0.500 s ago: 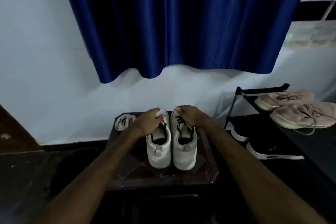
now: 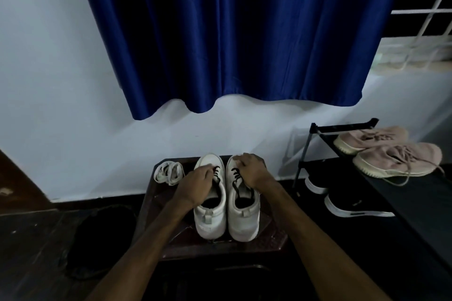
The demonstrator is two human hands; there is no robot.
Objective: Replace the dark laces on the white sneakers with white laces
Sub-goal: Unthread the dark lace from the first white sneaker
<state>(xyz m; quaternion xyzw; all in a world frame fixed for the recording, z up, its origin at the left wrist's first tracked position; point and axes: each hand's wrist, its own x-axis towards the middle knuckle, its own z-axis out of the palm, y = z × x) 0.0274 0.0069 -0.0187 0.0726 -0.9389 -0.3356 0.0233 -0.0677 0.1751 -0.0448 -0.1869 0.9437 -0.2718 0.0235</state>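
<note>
Lower centre, two sneakers stand side by side. The left hand pinches the dark lace of the left sneaker. The right hand grips the right sneaker at its front. One white lace bundle lies just left.

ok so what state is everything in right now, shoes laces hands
left white sneaker, upright, dark laces still in
right white sneaker, upright, dark laces still in
bundle of white laces, coiled on dark wooden table, untouched
left hand, fingers at left sneaker's laces, grip unclear
right hand, holds right sneaker's front
pink sneakers, laced, on black rack
</note>
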